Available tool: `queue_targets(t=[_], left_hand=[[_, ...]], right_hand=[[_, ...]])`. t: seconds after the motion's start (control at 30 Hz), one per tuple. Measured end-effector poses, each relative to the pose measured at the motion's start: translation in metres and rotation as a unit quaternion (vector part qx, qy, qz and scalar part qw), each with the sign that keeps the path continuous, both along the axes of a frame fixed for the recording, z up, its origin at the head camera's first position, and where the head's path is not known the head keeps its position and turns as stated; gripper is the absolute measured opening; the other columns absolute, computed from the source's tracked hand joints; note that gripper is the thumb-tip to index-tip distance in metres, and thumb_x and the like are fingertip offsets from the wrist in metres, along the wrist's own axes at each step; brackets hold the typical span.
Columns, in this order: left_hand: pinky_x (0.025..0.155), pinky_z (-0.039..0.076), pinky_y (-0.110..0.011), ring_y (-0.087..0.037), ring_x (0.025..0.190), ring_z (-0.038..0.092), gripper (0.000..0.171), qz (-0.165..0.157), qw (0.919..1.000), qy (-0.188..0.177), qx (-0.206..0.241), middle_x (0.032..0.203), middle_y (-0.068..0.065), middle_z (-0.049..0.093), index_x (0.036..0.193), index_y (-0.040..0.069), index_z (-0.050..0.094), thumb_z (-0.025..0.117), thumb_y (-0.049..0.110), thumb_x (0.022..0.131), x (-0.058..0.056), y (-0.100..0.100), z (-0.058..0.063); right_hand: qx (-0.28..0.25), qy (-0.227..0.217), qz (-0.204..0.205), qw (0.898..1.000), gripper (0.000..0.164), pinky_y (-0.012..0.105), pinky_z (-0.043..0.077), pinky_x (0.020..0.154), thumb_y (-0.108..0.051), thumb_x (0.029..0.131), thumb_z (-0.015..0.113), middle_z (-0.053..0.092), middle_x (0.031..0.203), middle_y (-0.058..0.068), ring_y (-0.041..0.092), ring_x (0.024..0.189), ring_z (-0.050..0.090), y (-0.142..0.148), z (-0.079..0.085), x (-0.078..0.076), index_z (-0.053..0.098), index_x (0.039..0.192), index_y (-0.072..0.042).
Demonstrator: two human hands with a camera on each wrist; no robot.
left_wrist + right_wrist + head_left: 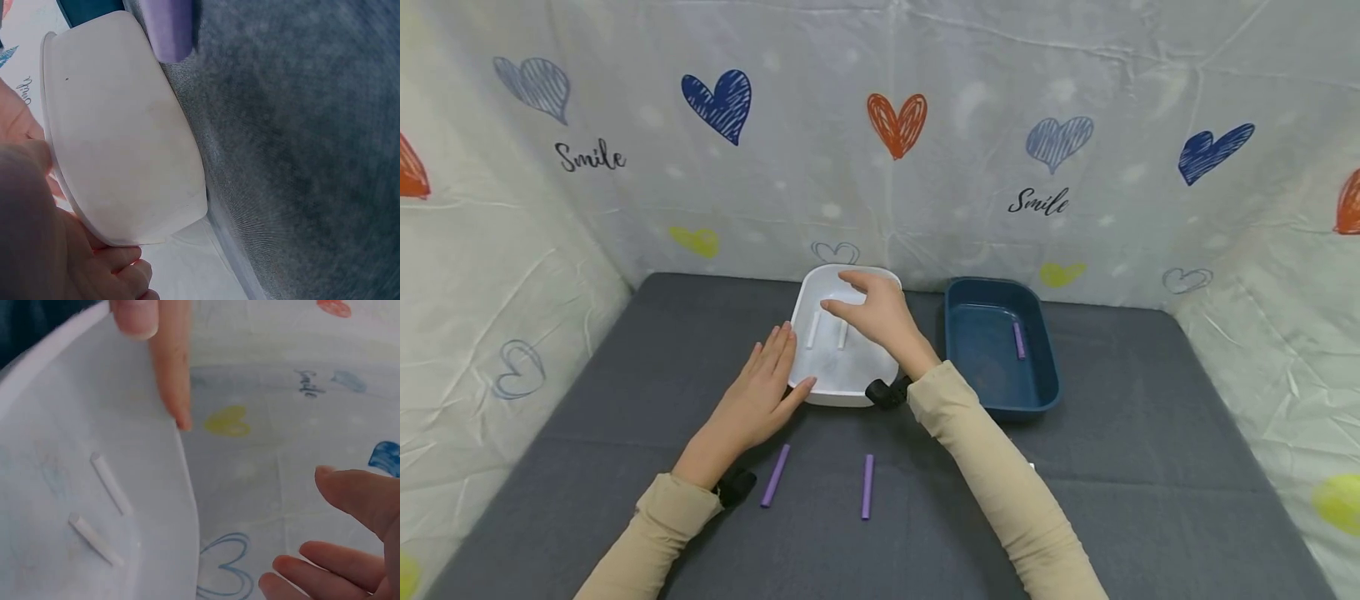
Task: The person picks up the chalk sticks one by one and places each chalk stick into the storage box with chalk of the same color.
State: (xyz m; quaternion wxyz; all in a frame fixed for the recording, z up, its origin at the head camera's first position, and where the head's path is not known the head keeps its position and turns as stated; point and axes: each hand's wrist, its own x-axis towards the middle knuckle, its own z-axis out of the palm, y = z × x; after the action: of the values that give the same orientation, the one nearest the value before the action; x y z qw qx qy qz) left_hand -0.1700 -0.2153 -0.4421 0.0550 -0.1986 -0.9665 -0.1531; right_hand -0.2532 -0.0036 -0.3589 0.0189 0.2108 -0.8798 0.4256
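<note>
A white tray [859, 367] stands near the back of the table, with two white sticks [842, 336] lying inside it. My left hand [758, 396] rests against the tray's left side, its fingers extended and the thumb near the front corner. Over the tray hovers my right hand [880, 315], thumb and index finger spread apart with nothing visible between them. In the right wrist view, both white sticks [111, 484] lie on the tray floor, apart from the right fingers [172, 369]. Two purple sticks [868, 487] lie on the table in front.
To the right stands a dark blue tray [1000, 400] holding one purple stick [1018, 340]. A small white thing [1032, 467] peeks out beside the right sleeve, mostly hidden. Dark grey cloth [1150, 433] covers the table, and a printed curtain [820, 150] hangs behind.
</note>
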Motion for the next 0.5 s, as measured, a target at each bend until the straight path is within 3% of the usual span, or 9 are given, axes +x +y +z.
queue_targets(t=[0.3,0.5], left_hand=[[0.120,0.009,-0.055,-0.036,0.151,0.004,0.080,0.000,1.0000,-0.001,0.005,0.163,-0.023,0.007,0.154,-0.009,0.012,0.041,0.047,0.106,-0.001,0.000,0.000],[0.120,0.010,-0.055,-0.036,0.151,0.004,0.079,0.000,1.0000,0.000,0.006,0.163,-0.022,0.006,0.155,-0.009,0.013,0.041,0.046,0.106,-0.001,0.001,0.000]], right_hand=[[-0.023,-0.005,0.012,1.000,0.058,0.036,0.047,0.103,-0.039,0.090,0.073,0.058,0.141,0.002,0.018,0.129,0.054,0.011,0.015,0.018,0.058,0.141,-0.013],[-0.011,0.006,0.025,1.000,0.061,0.038,0.048,0.102,-0.041,0.090,0.073,0.058,0.140,0.001,0.018,0.129,0.054,0.021,0.021,0.031,0.057,0.141,-0.013]])
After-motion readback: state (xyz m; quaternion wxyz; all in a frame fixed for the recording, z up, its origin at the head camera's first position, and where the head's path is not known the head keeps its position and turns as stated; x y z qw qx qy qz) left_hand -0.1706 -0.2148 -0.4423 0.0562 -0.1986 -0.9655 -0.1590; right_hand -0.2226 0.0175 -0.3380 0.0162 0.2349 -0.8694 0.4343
